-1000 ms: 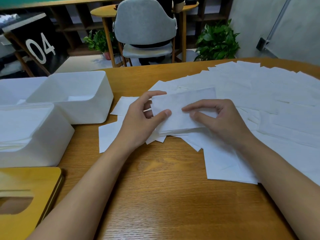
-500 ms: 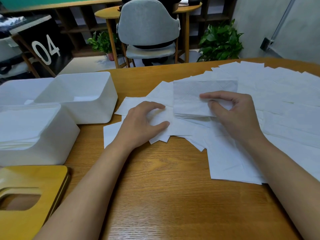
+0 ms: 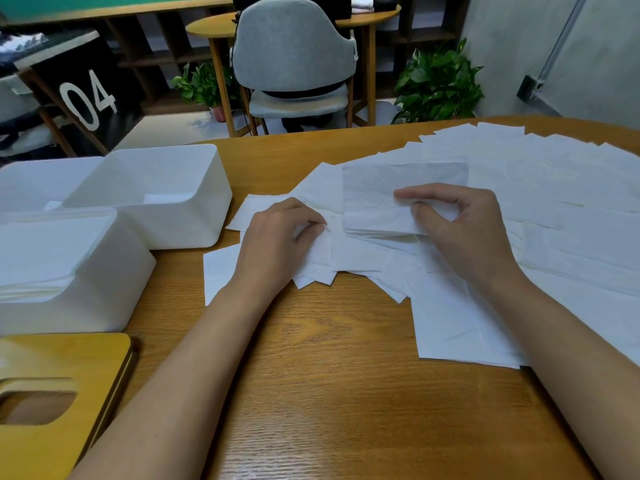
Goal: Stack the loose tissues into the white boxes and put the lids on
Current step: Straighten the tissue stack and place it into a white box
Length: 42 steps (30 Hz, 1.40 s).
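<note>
Tissues point(image 3: 554, 188) lie fanned across the desk point(image 3: 329, 393), too many to count. Right hand point(image 3: 464, 230) pinches one thin stack point(image 3: 381, 202); left hand point(image 3: 277, 240) pinches one sheet point(image 3: 322, 247). Two boxes stand left: near box point(image 3: 69, 271) part-filled, far box point(image 3: 156, 195) behind. One lid point(image 3: 52, 368) lies nearest.

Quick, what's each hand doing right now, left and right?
Left hand: fingers curled, pinching a loose tissue.
Right hand: thumb and fingers pinching a small stack of tissues.
</note>
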Motion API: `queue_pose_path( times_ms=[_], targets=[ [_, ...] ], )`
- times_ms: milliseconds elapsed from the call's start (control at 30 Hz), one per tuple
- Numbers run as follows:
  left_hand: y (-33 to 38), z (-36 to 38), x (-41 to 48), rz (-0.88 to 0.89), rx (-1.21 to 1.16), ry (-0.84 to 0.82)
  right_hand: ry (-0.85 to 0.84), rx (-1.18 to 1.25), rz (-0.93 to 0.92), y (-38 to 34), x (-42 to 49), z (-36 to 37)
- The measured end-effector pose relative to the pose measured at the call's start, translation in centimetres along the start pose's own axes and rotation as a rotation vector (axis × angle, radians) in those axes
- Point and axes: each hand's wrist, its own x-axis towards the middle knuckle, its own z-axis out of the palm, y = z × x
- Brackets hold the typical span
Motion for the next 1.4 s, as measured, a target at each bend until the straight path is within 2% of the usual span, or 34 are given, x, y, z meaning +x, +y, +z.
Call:
queue_pose_path(
  times_ms=[233, 400, 700, 900, 967, 1067, 1133, 1267, 1400],
  targets=[
    [0.1, -1.2, -0.3, 0.081, 0.119, 0.02, 0.008, -0.001, 0.001, 0.2, 0.1, 0.1],
    [0.8, -2.6, -0.4, 0.109, 0.036, -0.009, 0.028, 0.004, 0.016, 0.0, 0.1, 0.2],
    [2.2, -3.6, -0.1, 0.135, -0.076, 0.235, 0.041, 0.004, 0.019, -0.2, 0.0, 0.2],
    [1.7, -3.6, -0.1, 0.155, -0.01, 0.057, 0.015, -0.011, 0.013, -0.2, -0.1, 0.3],
    [1.4, -3.6, 0.0, 0.155, -0.005, 0.05, 0.014, -0.022, 0.01, -0.4, -0.2, 0.4],
    [1.9, -3.9, 0.0, 0.153, -0.118, 0.121, 0.021, -0.026, 0.013, -0.4, -0.1, 0.3],
    [2.9, -4.3, -0.1, 0.07, -0.286, 0.169, 0.015, -0.006, 0.015, -0.4, -0.2, 0.2],
    [3.9, -5.2, 0.1, -0.106, -0.629, 0.145, -0.053, 0.016, -0.036, -0.8, -0.3, 0.3],
    [4.1, -4.9, -0.1, -0.21, -0.774, 0.071, -0.241, 0.128, -0.071, -1.5, -1.0, 0.7]
  ],
)
